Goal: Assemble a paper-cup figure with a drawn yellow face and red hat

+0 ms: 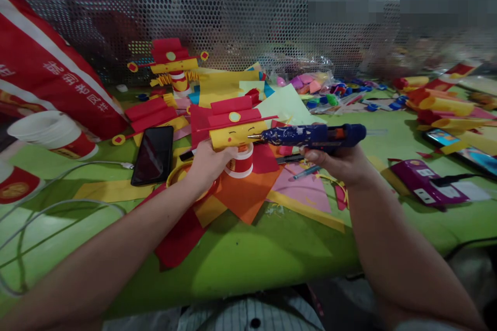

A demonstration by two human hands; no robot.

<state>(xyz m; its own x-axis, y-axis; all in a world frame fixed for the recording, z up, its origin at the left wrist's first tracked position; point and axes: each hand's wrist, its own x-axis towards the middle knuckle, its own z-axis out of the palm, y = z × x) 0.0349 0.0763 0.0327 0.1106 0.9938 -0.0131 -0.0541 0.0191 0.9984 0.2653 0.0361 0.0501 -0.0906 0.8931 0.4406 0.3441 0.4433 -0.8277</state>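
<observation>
My left hand (212,163) is closed on the lower left of a paper figure (237,132), which has a yellow face with drawn eyes and a red hat. Under the face stands a red and white paper cup (239,161). In my right hand (337,161) is a dark blue glue gun (314,135), held level with its nozzle pointing left. The nozzle tip is at the right part of the yellow face; whether it touches cannot be made out. Orange paper (248,196) and pink paper (305,186) lie beneath.
A similar finished-looking figure (174,64) stands behind. To the left are a black phone (152,156), stacked paper cups (58,134), a cable and a red bag (50,57). On the right sit a purple power strip (429,183) and another phone (464,152).
</observation>
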